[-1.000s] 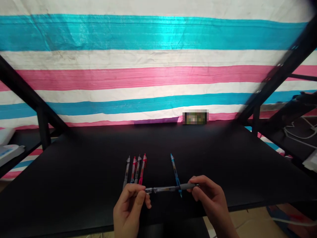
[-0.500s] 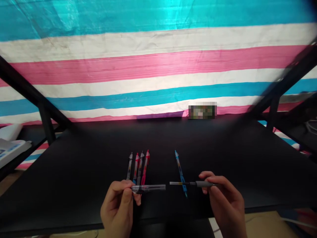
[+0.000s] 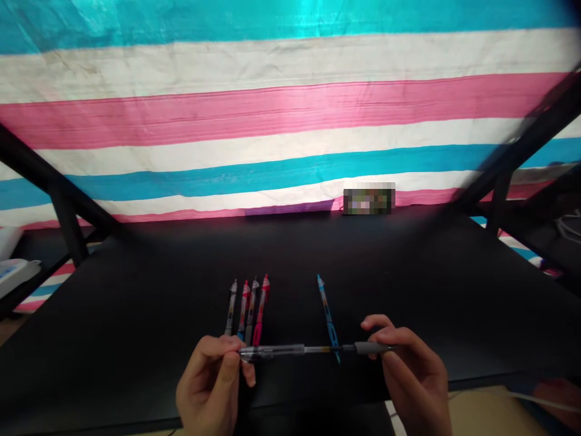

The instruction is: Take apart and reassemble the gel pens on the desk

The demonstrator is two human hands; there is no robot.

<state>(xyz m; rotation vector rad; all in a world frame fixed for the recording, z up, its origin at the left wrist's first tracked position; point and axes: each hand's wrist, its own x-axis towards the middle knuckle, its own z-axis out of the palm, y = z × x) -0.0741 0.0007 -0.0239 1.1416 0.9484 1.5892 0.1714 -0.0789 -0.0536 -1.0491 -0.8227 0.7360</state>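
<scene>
My left hand (image 3: 211, 381) is closed, pinching a clear pen barrel (image 3: 276, 351) by its clip end, held level above the table. My right hand (image 3: 411, 366) grips the grey front section (image 3: 368, 347) of the pen between thumb and fingers. From that section a refill (image 3: 324, 349) points left, its end at the barrel's open mouth. Beyond my left hand lie several pens side by side, among them a pink pen (image 3: 262, 309) and a grey pen (image 3: 231, 306). A blue pen (image 3: 327, 312) lies alone behind the refill, partly covered by it.
All this is over a black table (image 3: 181, 260) with dark metal frame bars (image 3: 68, 212) at both sides. A striped sheet (image 3: 272, 115) hangs behind. A small blurred-out object (image 3: 368, 200) stands at the back edge. A white device (image 3: 16, 275) sits at far left.
The gap between barrel and refill has closed; the refill's end now meets the barrel's mouth, and the two parts line up. The view has shifted slightly.
</scene>
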